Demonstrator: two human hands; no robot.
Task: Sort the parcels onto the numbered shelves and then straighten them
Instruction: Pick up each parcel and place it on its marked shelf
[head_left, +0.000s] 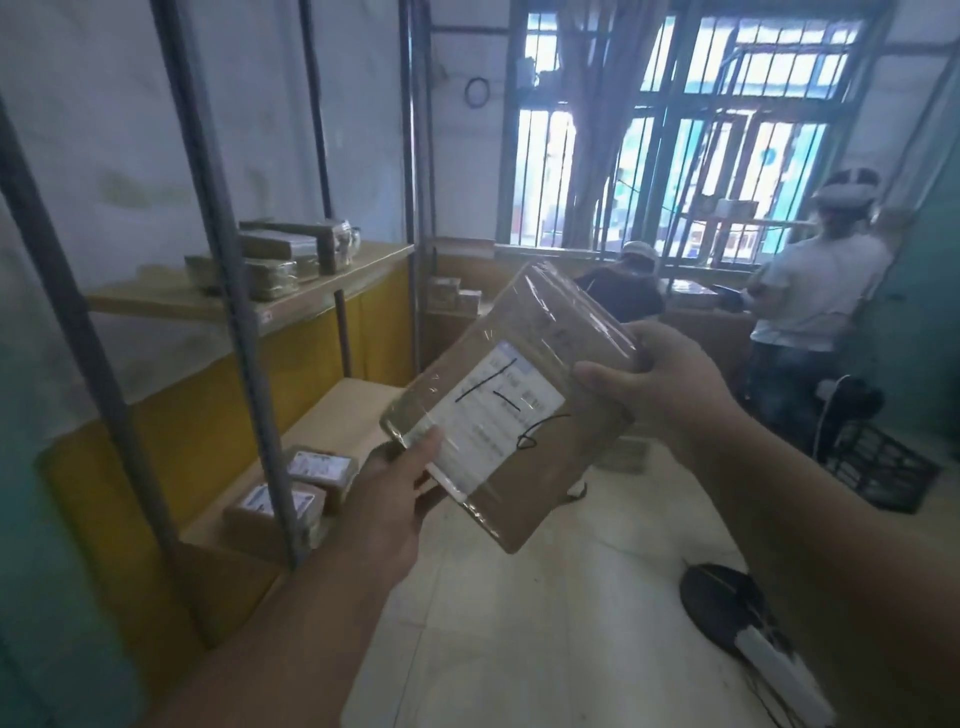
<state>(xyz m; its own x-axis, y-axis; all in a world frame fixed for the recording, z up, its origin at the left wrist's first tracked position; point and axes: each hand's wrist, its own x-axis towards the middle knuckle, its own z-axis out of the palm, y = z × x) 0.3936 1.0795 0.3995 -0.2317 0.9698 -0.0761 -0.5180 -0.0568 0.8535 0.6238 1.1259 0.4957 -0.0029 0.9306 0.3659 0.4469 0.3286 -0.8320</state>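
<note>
I see a pale tiled floor (519, 623) under a barred window (675, 130), with a metal shelf rack (218, 249) along the left wall. Taped parcels (280, 260) sit on its upper shelf, two more boxes (296, 493) on the lower one. Two people stand by the window. A black crate (883, 467) rests at right. My left hand (389, 499) pinches the lower left corner of the brown parcel (519, 395), thumb curled on top. My right hand (670, 384) grips its upper right edge, fingers wrapped behind. The parcel is held in the air, tilted, its white label marked "1-6" facing me.
</note>
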